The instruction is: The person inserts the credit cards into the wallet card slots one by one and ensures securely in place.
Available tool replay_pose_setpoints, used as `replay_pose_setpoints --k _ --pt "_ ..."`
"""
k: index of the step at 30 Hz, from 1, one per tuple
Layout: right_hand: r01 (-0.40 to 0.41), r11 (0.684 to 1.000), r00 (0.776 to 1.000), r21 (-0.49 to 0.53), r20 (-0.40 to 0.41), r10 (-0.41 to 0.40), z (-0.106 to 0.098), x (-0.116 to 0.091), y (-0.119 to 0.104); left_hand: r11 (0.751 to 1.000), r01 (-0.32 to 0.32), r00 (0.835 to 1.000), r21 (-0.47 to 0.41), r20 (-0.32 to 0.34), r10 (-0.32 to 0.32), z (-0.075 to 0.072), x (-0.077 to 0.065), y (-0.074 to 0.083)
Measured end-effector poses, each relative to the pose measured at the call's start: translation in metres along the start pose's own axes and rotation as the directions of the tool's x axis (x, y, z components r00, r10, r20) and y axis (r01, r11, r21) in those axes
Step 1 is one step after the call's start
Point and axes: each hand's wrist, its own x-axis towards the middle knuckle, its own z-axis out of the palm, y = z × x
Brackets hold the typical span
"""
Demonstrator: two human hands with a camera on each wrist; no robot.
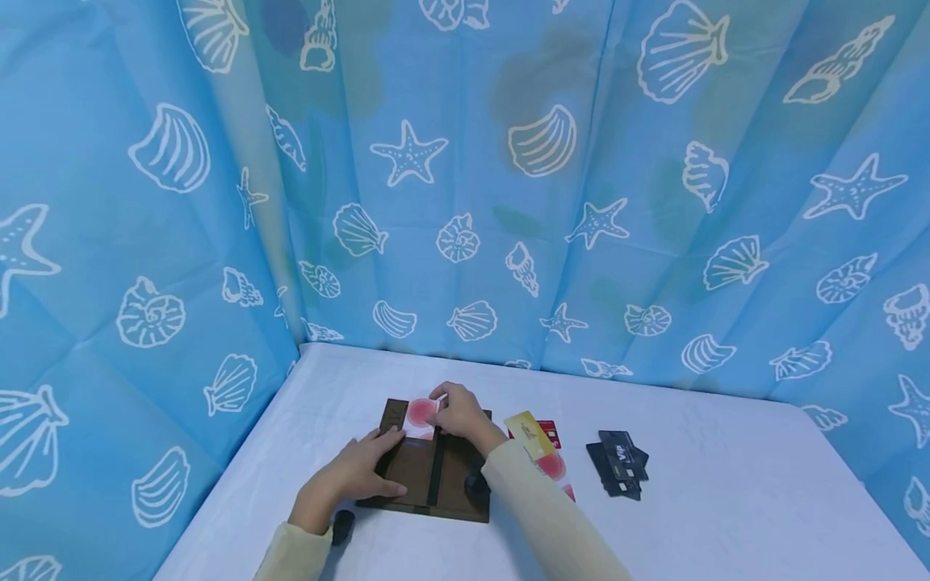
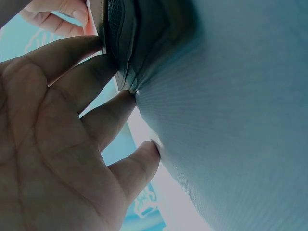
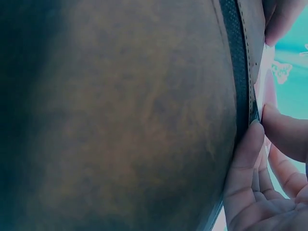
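A brown wallet [image 1: 414, 472] lies spread flat on the white table, with a dark band running down its middle. From its upper left part sticks out a white card [image 1: 420, 413] with a pink-red circle. My right hand [image 1: 462, 414] pinches this card near its right edge; in the right wrist view, thumb and finger meet at the wallet's edge, and the card is mostly hidden there. My left hand [image 1: 356, 466] rests on the wallet's left side, fingers spread. Seen from the left wrist, those fingertips [image 2: 126, 98] touch the edge of the wallet's dark, layered pockets [image 2: 144, 38].
Right of the wallet lie a yellow card [image 1: 529, 434], a red card [image 1: 550, 432] and a pink-and-white card [image 1: 554, 466], overlapping and partly behind my right sleeve [image 1: 541, 508]. Farther right is a small pile of black cards [image 1: 617, 456]. A blue shell-print curtain [image 1: 465, 186] stands behind the table.
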Motion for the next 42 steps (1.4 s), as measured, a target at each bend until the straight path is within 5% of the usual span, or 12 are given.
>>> replay_pose_setpoints --k 20,42 --pt "0.024 0.993 1.0 -0.117 -0.016 -0.026 -0.002 -0.004 -0.001 1.0 0.021 1.0 -0.015 0.004 -0.021 -0.001 0.001 0.004" --pt "0.085 0.995 0.995 -0.055 0.056 -0.082 0.0 -0.011 -0.001 1.0 0.024 1.0 0.001 0.0 -0.024 -0.001 -0.001 0.002"
